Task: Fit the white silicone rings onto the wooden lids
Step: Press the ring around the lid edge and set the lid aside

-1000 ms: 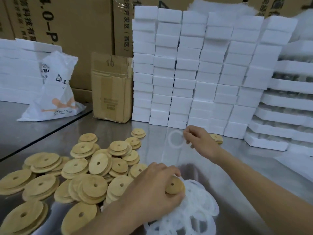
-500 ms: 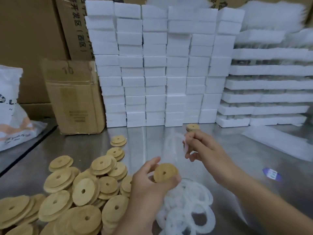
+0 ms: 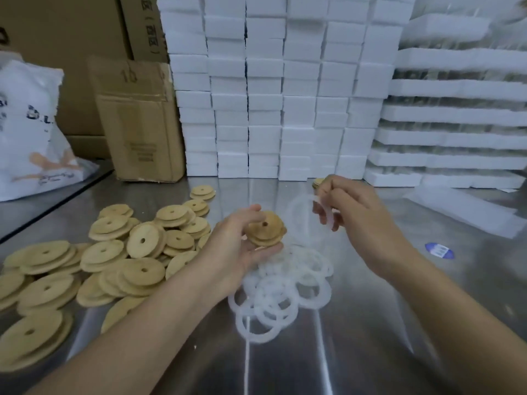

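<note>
Having been lifted clear of the pile, a round wooden lid with a centre hole (image 3: pixel 266 229) is being gripped in the left hand (image 3: pixel 239 246), while a white silicone ring (image 3: pixel 306 212) is being pinched by the right hand (image 3: pixel 353 215) just beside it, above the steel worktop (image 3: pixel 356 337); fitting is judged imminent.

Bare steel table (image 3: pixel 370 323) lies open right of the ring pile (image 3: pixel 281 292); left of it sprawl wooden lids (image 3: pixel 114 258), and behind it white foam blocks (image 3: pixel 273 109) wall the way.
</note>
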